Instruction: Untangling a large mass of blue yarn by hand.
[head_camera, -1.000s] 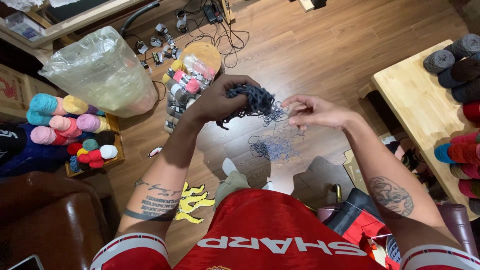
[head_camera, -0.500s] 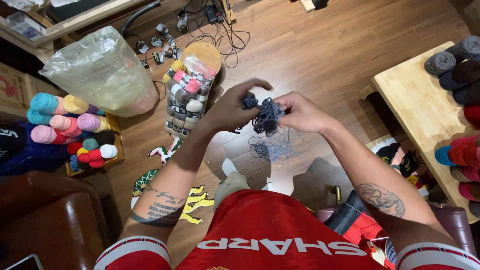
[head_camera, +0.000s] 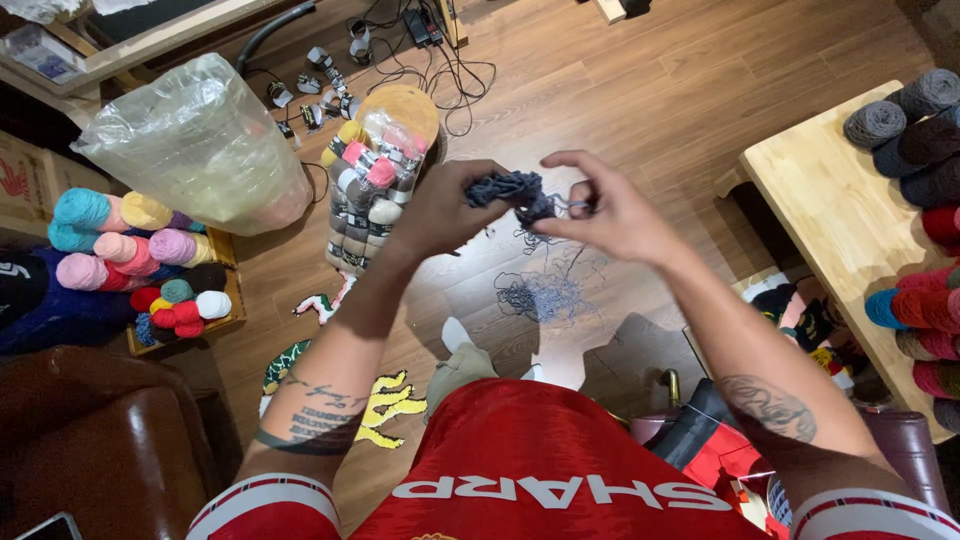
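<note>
Your left hand (head_camera: 440, 212) clamps the grey yarn clump (head_camera: 512, 190) while your right hand (head_camera: 610, 215) pinches a strand beside it. Looks like mid-untangling, so next you'd tease gently. Loose tangle (head_camera: 545, 295) hangs below on the floor (head_camera: 640, 90).

The left hand (head_camera: 440, 212) hides part of the grey yarn wad (head_camera: 512, 190); right-edge yarn balls (head_camera: 935, 200) are cut off.

One head-worn camera, looking steeply down past the red shirt onto the brown wooden plank floor (head_camera: 640, 90). Hands close below; pale wooden table (head_camera: 830, 200) at right.
</note>
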